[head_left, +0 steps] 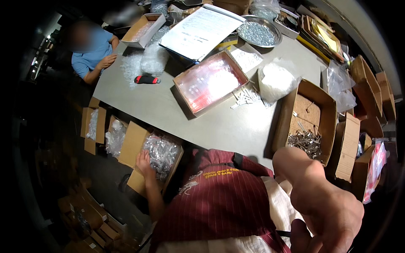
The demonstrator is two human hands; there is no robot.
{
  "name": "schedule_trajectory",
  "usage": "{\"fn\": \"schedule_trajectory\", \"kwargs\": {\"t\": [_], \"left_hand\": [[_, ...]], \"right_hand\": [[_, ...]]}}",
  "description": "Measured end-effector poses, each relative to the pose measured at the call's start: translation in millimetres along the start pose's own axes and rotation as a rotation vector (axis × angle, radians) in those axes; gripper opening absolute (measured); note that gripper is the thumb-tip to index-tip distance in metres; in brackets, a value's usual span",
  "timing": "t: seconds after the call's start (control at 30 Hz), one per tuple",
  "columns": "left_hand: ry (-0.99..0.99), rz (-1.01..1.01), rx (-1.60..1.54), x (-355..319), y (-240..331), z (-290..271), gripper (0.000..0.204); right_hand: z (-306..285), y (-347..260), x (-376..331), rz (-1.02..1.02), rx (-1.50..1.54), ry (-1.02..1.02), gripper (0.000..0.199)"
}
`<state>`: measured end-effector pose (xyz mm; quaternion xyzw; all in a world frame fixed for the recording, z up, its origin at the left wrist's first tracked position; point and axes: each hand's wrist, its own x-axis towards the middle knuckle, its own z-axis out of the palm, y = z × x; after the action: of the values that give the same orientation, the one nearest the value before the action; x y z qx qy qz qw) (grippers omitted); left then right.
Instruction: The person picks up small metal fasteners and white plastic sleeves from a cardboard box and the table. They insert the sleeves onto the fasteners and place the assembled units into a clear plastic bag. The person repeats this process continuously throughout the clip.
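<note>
My left hand reaches down at my left to an open cardboard box filled with small clear plastic packets. Its fingers are stretched out over the packets at the box's edge, and nothing shows gripped in them. Close to the camera, my right hand is raised and bent at the lower right. Most of its fingers are turned away or cut off by the lower edge, so whether it holds anything is hidden. A cardboard box of small metal parts stands beyond it on the table.
On the grey table are a shallow box lined with clear plastic, small white sticks, a white-filled bag, a red-black cutter, a clipboard and a metal bowl. A person in blue is across at left.
</note>
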<state>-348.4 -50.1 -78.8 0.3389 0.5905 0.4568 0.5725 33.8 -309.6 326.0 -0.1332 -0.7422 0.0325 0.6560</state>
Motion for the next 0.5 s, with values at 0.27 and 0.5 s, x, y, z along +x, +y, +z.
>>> {"fn": "schedule_trajectory", "kwargs": {"t": [0.27,0.5], "left_hand": [[-0.662,0.555,0.26,-77,64,220,0.017],[-0.743,1.04,1.119,-73,57,345,0.037]], "right_hand": [[-23,-53,-12,0.308,0.183,0.027,0.016],[-28,-71,-48,-0.091,0.335,0.123,0.014]]}}
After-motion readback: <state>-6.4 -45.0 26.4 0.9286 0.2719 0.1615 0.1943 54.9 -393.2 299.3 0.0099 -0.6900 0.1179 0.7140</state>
